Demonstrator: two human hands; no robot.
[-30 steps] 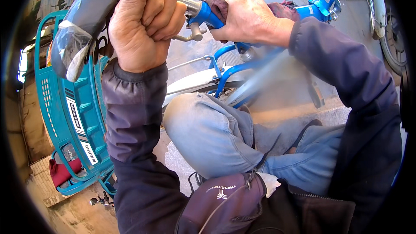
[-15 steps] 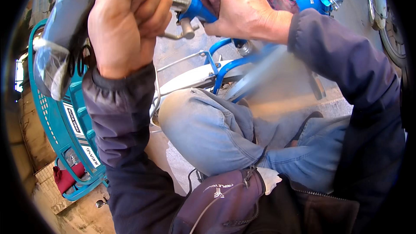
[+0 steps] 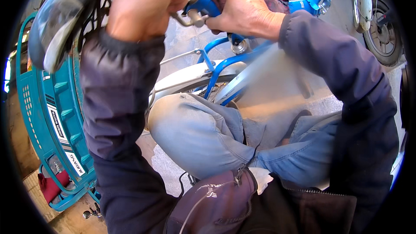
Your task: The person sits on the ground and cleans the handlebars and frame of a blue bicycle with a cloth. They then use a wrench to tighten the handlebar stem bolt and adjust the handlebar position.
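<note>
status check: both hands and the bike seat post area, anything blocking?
Left hand fisted around the bicycle saddle. Right hand gripping the blue clamp with its metal lever. Blue frame over the knees; nothing blocking, teal crate at left.

Left hand [image 3: 145, 4] is fisted and raised, right hand [image 3: 242, 11] curled closed, both forearms reaching up.

Left hand [image 3: 145, 2] cut off at the top edge, fingers out of view. Part of the blue bicycle frame [image 3: 225, 63] hidden behind the right hand [image 3: 245, 11]. Grey saddle [image 3: 56, 21] blurred and partly cropped. Wheel [image 3: 381, 39] at the right cut by the dark rim.
</note>
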